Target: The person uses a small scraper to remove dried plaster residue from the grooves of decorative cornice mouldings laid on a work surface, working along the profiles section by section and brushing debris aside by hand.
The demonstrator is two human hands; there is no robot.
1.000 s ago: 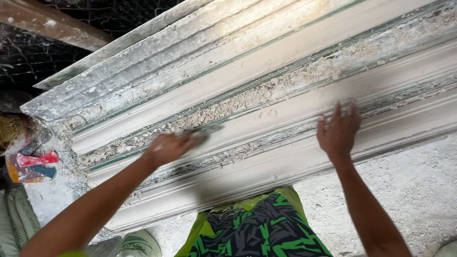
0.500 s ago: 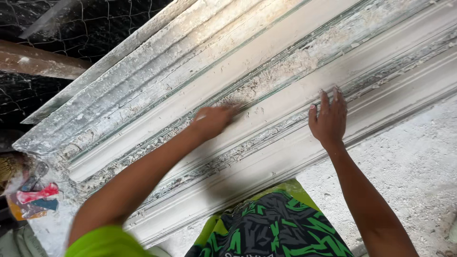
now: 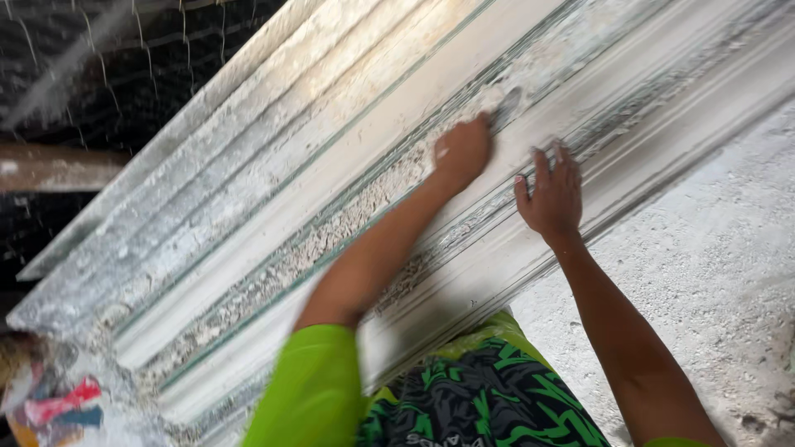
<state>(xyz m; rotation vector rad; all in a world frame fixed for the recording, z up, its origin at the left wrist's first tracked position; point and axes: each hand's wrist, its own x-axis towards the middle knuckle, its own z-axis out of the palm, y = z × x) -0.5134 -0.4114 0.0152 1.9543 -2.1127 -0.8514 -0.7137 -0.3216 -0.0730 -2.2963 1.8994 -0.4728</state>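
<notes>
Had slid the left hand (image 3: 464, 151) farther up and to the right along the long white ridged plaster moulding (image 3: 273, 207) since half a second before; had brought the right hand (image 3: 551, 194) only a little along, so both lay now close together. Kept the left fingers clenched around a small grey flat tool (image 3: 505, 106), blurred, with its tip pressed into the rough channel full of pale plaster crumbs (image 3: 331, 244); could not tell the exact kind of tool. Kept the right fingers released and spread, palm flat upon a smooth lower ridge, grasping nothing. Found the moulding lying slantwise across the whole view, from lower left to upper right, over the dusty grey ground (image 3: 712, 273), just in front of the black and green patterned shorts (image 3: 489, 410). Judged it stiff, heavy and brittle, dusty and so a little slippery, likely to crack if lifted at one end only; better taken at the thick lower edge, with two hands well apart. Noticed also dark wire netting (image 3: 108, 74) behind the top left.
</notes>
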